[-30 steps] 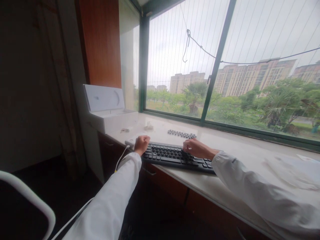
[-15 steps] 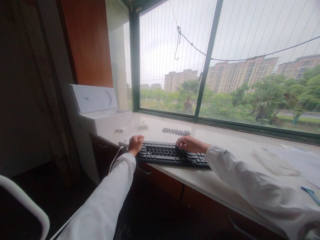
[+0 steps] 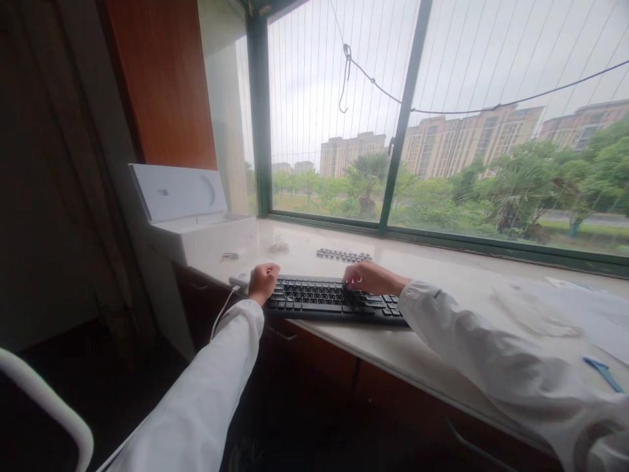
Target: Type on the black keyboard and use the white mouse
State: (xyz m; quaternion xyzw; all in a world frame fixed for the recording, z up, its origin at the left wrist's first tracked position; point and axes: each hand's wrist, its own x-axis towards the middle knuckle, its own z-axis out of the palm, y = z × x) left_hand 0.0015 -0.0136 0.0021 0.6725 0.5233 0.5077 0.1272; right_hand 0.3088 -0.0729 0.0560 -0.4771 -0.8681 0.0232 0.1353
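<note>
A black keyboard (image 3: 314,303) lies along the front edge of the white counter, and many of its middle keys look bare of caps. At its left end, my left hand (image 3: 264,282) is closed in a fist beside the upper left corner; what its fingers hold, if anything, is hidden. My right hand (image 3: 368,277) reaches over the right-middle part of the keyboard, fingertips pinched down at the upper rows on a small dark keycap, mostly covered by the fingers. Behind the keyboard, loose keycaps (image 3: 343,254) stand in rows on the counter.
An open white box (image 3: 216,236) stands at the left end of the counter (image 3: 457,288), near a small metallic item (image 3: 229,255) and a crumpled clear wrapper (image 3: 278,244). Plastic and papers (image 3: 590,314) lie right, with a blue tool (image 3: 603,373). A window (image 3: 334,85) rises behind.
The view has shifted slightly. My right fingertips have come down closer onto the keys, and the dark keycap at them shows less. My left hand stays closed at the keyboard's left end.
</note>
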